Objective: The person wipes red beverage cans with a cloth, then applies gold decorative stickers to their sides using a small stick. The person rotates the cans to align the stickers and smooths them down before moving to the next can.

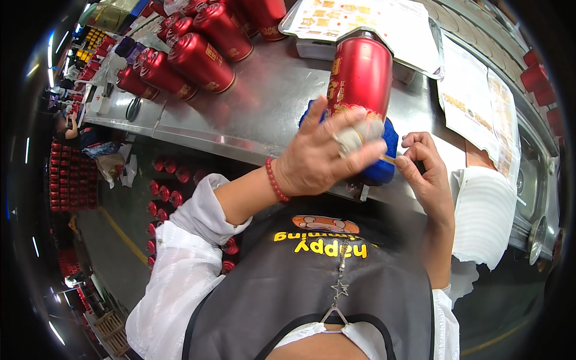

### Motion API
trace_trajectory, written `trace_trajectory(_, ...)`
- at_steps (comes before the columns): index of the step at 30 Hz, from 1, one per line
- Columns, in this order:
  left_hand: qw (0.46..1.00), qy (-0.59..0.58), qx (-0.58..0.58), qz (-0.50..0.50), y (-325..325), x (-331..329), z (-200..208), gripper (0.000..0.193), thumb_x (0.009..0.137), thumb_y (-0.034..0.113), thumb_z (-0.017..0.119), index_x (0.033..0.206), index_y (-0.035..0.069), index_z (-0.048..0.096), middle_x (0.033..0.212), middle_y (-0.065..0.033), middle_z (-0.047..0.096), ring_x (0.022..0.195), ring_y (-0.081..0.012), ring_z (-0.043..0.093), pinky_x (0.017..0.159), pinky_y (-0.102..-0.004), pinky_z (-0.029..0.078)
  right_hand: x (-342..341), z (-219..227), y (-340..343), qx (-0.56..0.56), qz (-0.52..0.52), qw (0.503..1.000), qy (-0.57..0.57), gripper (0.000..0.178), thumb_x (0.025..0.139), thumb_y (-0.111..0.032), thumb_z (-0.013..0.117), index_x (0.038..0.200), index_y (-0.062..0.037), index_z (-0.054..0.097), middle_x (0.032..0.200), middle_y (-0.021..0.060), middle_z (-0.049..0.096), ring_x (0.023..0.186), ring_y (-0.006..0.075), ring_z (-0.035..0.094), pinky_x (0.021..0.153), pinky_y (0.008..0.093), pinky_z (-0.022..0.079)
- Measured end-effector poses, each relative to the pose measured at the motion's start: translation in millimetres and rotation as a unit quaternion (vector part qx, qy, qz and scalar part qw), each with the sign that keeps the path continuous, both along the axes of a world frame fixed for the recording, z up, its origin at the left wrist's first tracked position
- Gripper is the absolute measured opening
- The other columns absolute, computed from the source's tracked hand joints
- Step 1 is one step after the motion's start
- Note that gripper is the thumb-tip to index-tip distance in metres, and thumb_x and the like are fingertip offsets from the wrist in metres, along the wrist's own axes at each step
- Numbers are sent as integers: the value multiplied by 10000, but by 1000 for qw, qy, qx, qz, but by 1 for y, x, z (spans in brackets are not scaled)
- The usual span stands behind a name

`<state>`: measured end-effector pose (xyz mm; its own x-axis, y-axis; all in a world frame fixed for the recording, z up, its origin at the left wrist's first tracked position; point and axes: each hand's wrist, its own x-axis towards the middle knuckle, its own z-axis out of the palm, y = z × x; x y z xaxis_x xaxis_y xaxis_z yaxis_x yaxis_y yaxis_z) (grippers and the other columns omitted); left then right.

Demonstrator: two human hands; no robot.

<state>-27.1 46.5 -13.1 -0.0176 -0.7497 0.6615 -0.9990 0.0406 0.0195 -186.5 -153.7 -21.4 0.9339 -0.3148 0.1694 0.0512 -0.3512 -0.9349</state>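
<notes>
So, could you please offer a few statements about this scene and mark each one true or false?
1. The left hand has a beaded bracelet at its wrist. True.
2. That bracelet is green. False: it is red.
3. A star-shaped pendant hangs in front of the dark apron. True.
4. The canister nearest the hands is red. True.
5. Both hands are left of that canister. False: the right hand is to its right.
</notes>
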Motion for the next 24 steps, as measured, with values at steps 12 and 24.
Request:
trace_trajectory(12,995,54,-81,-5,33,2,-17,263,848,65,707,1091,158,668,1092,-72,729,1126,-228,644,1244,-484,139,5,8,8,-2,12,1000,11,297,937,-213,688,773,-35,517,1046,82,480,1023,179,466,876,277,374)
trace_trajectory(24,998,50,-48,-9,0,2,-5,349,871,101,705,1202,157,610,1171,-50,671,1227,-255,575,1226,-559,146,6,5,11,11,9,1000,3,279,919,-194,709,784,-24,534,1035,78,489,999,180,480,859,276,387)
